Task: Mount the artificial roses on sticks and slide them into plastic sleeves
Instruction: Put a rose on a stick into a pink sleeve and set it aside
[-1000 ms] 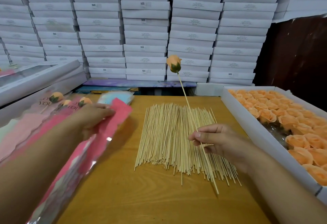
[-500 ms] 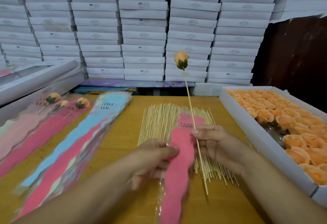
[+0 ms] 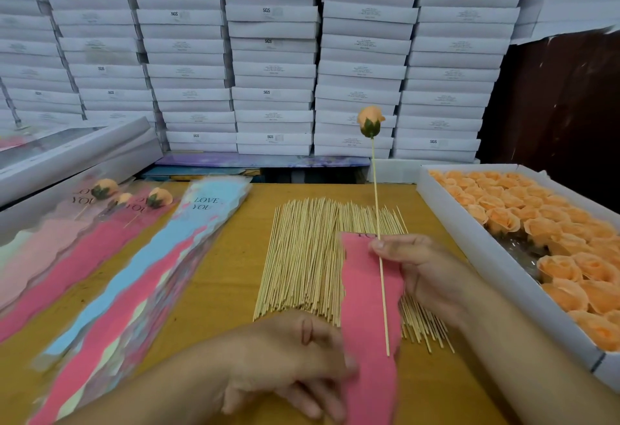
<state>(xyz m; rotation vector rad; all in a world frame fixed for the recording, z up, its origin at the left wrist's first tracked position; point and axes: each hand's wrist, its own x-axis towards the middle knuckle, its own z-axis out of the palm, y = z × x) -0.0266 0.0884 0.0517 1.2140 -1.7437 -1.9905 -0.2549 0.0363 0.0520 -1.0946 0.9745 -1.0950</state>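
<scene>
The mounted rose [image 3: 370,121], peach with a green calyx, stood at the top of a thin stick [image 3: 379,240] held near upright, just right of frame centre. The right hand [image 3: 421,270] pinched the stick partway down between thumb and fingers, and the same hand held the top edge of a pink plastic sleeve [image 3: 369,307]. The stick's lower part lay in front of the sleeve, its tip ending about two-thirds down the pink panel; whether it had entered the sleeve could not be told. The left hand [image 3: 302,361], at 6 o'clock, gripped the sleeve's left edge lower down, fingers curled and blurred.

Behind both hands a pile of bare sticks [image 3: 322,257] lay fanned on the yellow surface [image 3: 228,283]. At 3 o'clock a long white tray [image 3: 496,257] held rows of loose peach rose heads [image 3: 570,250]. At 9 o'clock a stack of unused sleeves [image 3: 134,283], blue and pink and printed "LOVE YOU", lay diagonally on the surface. Further left, at 10 o'clock, finished sleeved roses [image 3: 104,188] lay side by side, partly overlapping. A grey lidded box [image 3: 77,152] sat beside them at the surface's far left edge. At 12 o'clock, stacked white cartons [image 3: 273,55] filled the background.
</scene>
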